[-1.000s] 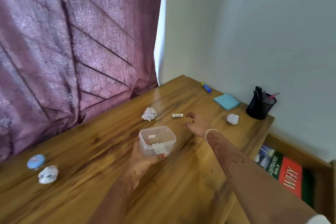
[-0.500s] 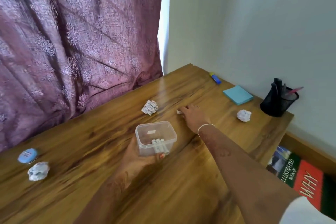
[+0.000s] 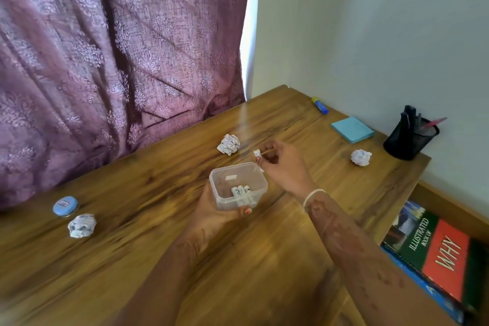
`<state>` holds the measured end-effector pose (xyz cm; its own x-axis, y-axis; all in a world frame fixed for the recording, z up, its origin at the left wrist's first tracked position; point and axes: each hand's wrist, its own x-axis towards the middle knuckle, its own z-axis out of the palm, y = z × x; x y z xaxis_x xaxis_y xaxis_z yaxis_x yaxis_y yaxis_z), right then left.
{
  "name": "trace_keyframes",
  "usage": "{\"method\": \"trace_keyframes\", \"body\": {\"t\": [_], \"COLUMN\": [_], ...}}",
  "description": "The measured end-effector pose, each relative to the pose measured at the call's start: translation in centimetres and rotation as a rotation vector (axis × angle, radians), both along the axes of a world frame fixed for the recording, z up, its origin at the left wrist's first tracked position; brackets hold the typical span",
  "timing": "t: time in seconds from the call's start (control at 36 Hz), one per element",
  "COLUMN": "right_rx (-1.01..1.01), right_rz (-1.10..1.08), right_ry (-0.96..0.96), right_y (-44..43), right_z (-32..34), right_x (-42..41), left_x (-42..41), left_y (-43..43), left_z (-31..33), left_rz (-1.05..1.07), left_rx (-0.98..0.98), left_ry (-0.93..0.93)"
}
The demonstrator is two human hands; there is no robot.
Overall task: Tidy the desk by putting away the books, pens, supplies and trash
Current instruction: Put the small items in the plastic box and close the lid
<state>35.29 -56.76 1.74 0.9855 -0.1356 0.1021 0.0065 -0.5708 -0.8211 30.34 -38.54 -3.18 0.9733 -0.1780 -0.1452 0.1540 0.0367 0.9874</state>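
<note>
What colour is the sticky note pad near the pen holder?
Light blue sticky note pad, clearest in the head view.

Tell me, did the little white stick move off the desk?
Yes. The little white stick lay on the desk right of the middle paper ball; now the right hand holds it lifted, closer to the clear box.

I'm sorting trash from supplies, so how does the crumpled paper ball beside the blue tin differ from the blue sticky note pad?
The crumpled paper ball is white with dark print; the sticky note pad is plain light blue. The ball is a wadded, irregular lump; the pad is a flat, square stack. The ball lies at the desk's near left by the blue tin; the pad lies far right near the wall. Both rest untouched on the desk.
</note>
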Motion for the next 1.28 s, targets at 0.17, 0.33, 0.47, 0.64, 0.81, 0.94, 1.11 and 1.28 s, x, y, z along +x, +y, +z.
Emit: {"method": "trace_keyframes", "body": {"t": [0.17,0.33,0.47,0.64,0.81,0.94,1.11,1.28], "right_rx": [0.036,-0.184,-0.352,-0.442,-0.395,-0.390,-0.012,0.023], "right_rz": [-0.065,0.144,0.132,0.200,0.262,0.332,0.339,0.245], "right_ry": [-0.065,0.154,0.243,0.277,0.282,0.253,0.264,0.104], "right_y": [1.2,6.5,11.6,18.3,24.0,27.6,30.6,32.8], "right_z": [1.7,2.8,2.3,1.2,1.2,1.1,2.9,2.9], "right_x": [-2.6,-6.0,-7.7,-9.6,-11.6,-12.4,-12.0,-7.4], "left_x": [-0.6,-2.0,-4.5,-7.9,-11.0,-12.9,-14.4,-14.8], "left_y": [0.8,2.9,6.3,11.8,17.8,21.5,26.4,30.7], "left_z": [-0.7,-1.4,-1.4,-0.6,-1.4,-1.8,-1.8,-1.9], "left_rz": [-0.025,-0.002,0.058,0.109,0.227,0.299,0.361,0.338], "left_rx": [-0.031,-0.031,0.052,0.144,0.092,-0.012,-0.007,0.047], "left_ry": [-0.024,-0.027,-0.066,-0.196,-0.115,-0.039,-0.067,-0.040]}}
